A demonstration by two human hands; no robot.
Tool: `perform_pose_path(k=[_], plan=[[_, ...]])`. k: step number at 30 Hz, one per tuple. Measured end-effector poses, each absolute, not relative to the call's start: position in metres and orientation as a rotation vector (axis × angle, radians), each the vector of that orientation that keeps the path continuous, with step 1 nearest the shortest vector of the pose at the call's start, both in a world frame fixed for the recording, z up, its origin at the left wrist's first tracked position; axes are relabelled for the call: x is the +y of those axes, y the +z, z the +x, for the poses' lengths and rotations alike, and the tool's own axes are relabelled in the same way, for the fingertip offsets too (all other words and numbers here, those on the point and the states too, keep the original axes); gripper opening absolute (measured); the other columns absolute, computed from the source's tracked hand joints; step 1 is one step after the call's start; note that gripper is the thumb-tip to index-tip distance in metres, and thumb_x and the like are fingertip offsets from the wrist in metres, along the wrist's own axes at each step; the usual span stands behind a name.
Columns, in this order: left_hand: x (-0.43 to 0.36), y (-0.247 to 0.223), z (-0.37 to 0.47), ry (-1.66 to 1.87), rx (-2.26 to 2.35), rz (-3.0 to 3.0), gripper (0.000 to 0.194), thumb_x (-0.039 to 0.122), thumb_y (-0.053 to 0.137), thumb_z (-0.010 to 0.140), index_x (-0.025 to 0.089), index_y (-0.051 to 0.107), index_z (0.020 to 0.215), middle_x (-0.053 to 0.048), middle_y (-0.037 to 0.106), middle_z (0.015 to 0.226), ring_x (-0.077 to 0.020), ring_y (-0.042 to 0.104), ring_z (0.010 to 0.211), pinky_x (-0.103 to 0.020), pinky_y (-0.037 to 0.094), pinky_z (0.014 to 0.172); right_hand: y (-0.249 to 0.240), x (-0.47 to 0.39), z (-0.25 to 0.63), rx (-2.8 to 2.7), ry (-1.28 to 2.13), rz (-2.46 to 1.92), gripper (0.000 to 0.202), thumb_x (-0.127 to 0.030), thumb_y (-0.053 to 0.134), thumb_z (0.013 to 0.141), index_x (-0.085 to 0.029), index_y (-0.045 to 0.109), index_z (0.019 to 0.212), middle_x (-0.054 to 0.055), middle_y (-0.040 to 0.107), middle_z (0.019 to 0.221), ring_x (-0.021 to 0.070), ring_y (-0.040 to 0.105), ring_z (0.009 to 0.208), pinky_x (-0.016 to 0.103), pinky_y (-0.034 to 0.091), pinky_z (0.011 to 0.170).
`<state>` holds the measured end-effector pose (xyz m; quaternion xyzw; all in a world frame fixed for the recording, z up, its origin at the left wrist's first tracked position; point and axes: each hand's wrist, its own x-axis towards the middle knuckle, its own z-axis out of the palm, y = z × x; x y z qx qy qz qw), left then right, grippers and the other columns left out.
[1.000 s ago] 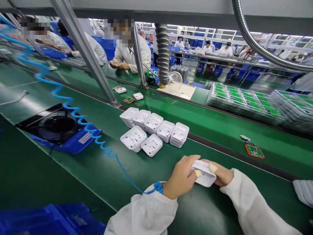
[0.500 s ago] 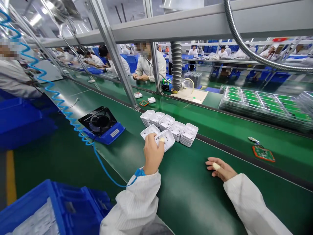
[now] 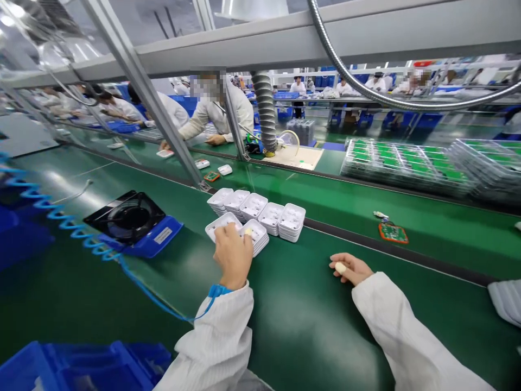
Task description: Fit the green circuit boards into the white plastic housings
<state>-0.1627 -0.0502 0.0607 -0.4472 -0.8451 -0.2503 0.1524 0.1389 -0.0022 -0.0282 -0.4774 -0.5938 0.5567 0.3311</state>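
Note:
My left hand (image 3: pixel 233 254) is closed on the near edge of a white plastic shell (image 3: pixel 222 225) at the front of a cluster of stacked shells. Its thumb, in a pale finger cot, lies over the neighbouring stack (image 3: pixel 256 234). Behind these stand several more stacks, among them one at the right end (image 3: pixel 292 220). A blue strap circles my left wrist. To the right, my right hand (image 3: pixel 350 267) hovers over the green bench (image 3: pixel 301 315), fingers apart and holding nothing, with a pale cot on the thumb.
A black fan (image 3: pixel 134 217) on a blue base stands left. Across the dark rail lie a green circuit board with an orange edge (image 3: pixel 393 233) and trays of boards (image 3: pixel 399 163). A blue bin (image 3: pixel 93 364) is at lower left. A person (image 3: pixel 228 111) reaches over the line.
The view has turned right, so the bench items appear further left. The near right stack now shows several layers under my left thumb. Across the line, a person's arm has stretched out to a white part.

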Motion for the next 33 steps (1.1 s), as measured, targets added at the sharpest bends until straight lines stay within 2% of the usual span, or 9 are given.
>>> perform_pose_path(k=[5,9,12,16,19,23,26,31,33], plan=[[-0.053,0.065,-0.156,-1.107,-2.16,-1.343,0.042,0.031,0.047,0.084,0.012,0.041,0.121,-0.017,0.043,0.115,-0.0308,0.043,0.114,-0.044,0.042,0.091,-0.009,0.051,0.205,-1.748,0.559,-1.696,0.042,-0.045,0.051,0.078,-0.018,0.054,0.109,0.009,0.062,0.101,0.0218,0.059,0.09,0.038,0.045,0.086],[-0.062,0.047,-0.125,-1.279,-1.947,-1.617,0.037,0.026,0.049,0.083,0.013,0.044,0.118,-0.015,0.046,0.113,-0.0273,0.044,0.112,-0.043,0.039,0.095,-0.006,0.099,0.236,-1.776,0.111,-2.173,0.067,-0.053,0.051,0.077,-0.007,0.042,0.125,0.022,0.05,0.119,0.0342,0.05,0.108,0.044,0.039,0.09],[-0.075,0.027,-0.094,-1.252,-1.848,-1.953,0.031,0.021,0.049,0.083,0.015,0.047,0.114,-0.013,0.049,0.108,-0.0248,0.047,0.104,-0.041,0.04,0.091,-0.012,0.122,0.227,-1.725,0.057,-2.42,0.08,-0.064,0.053,0.072,-0.007,0.04,0.126,0.024,0.049,0.118,0.0385,0.048,0.106,0.046,0.04,0.085],[-0.091,0.015,-0.068,-1.113,-1.862,-2.425,0.026,0.019,0.044,0.085,0.018,0.05,0.11,-0.011,0.052,0.107,-0.0226,0.05,0.097,-0.038,0.044,0.083,-0.011,0.143,0.207,-1.747,0.008,-2.54,0.073,-0.059,0.058,0.07,-0.01,0.044,0.122,0.022,0.052,0.112,0.0387,0.049,0.103,0.044,0.041,0.079],[-0.092,0.016,-0.071,-1.17,-1.921,-2.437,0.026,0.016,0.041,0.084,0.018,0.049,0.11,-0.012,0.051,0.108,-0.0225,0.049,0.097,-0.039,0.044,0.081,0.002,0.152,0.206,-1.819,0.083,-2.503,0.081,-0.058,0.058,0.067,-0.01,0.039,0.13,0.023,0.053,0.113,0.0388,0.052,0.098,0.043,0.043,0.073],[-0.087,0.017,-0.09,-1.268,-2.063,-2.331,0.024,0.014,0.04,0.085,0.018,0.047,0.107,-0.011,0.049,0.107,-0.0219,0.047,0.098,-0.039,0.043,0.082,0.015,0.124,0.206,-2.07,0.147,-2.261,0.084,-0.062,0.053,0.069,-0.012,0.036,0.134,0.019,0.057,0.109,0.0362,0.057,0.087,0.04,0.045,0.064],[-0.083,0.017,-0.094,-1.292,-2.131,-2.351,0.022,0.012,0.041,0.084,0.019,0.047,0.104,-0.009,0.049,0.106,-0.0208,0.046,0.099,-0.038,0.042,0.084,0.005,0.061,0.193,-2.356,0.104,-1.954,0.077,-0.06,0.053,0.069,-0.013,0.043,0.129,0.016,0.06,0.102,0.0326,0.058,0.086,0.04,0.046,0.07],[-0.085,0.011,-0.079,-1.008,-2.132,-2.671,0.021,0.014,0.045,0.081,0.02,0.048,0.101,-0.006,0.049,0.102,-0.0205,0.046,0.096,-0.037,0.043,0.083,-0.024,-0.05,0.168,-2.492,0.107,-1.515,0.065,-0.053,0.055,0.073,-0.013,0.049,0.124,0.015,0.055,0.114,0.0288,0.056,0.091,0.041,0.046,0.079],[-0.087,0.008,-0.075,-0.874,-2.109,-2.752,0.018,0.015,0.046,0.081,0.02,0.049,0.098,-0.005,0.049,0.098,-0.0206,0.046,0.093,-0.036,0.043,0.081,-0.023,-0.063,0.164,-2.49,0.175,-1.399,0.051,-0.046,0.052,0.078,-0.015,0.052,0.119,0.013,0.056,0.113,0.0259,0.055,0.093,0.038,0.046,0.08]])
